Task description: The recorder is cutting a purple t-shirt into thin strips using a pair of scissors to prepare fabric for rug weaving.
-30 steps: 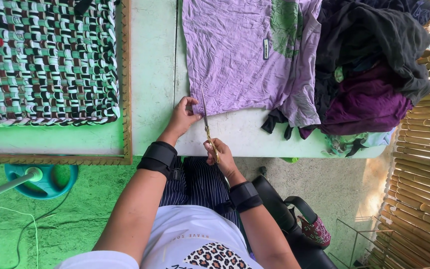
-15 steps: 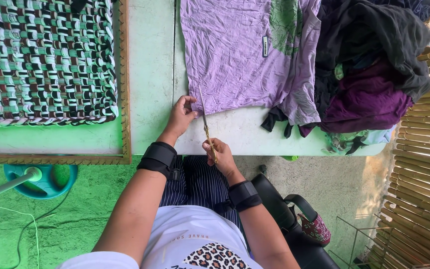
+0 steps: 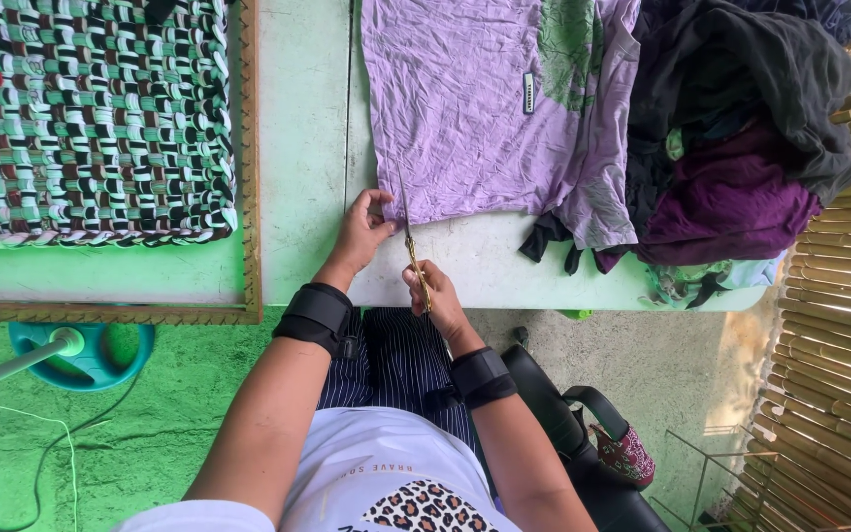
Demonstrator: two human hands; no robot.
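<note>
Left hand (image 3: 361,232) pinches the lilac shirt's (image 3: 465,118) near hem on the table (image 3: 297,148); right hand (image 3: 432,293) grips gold scissors (image 3: 411,246), blades pointing away into the cloth, beside my left fingers.

Bright soft daylight, faint shadows, sharp focus, slight wide-angle stretch at edges.

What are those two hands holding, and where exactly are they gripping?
The right hand holds gold-coloured scissors by the handles, blades pointing into the cloth. The left hand pinches the lower edge of the purple shirt, beside the blades.
</note>
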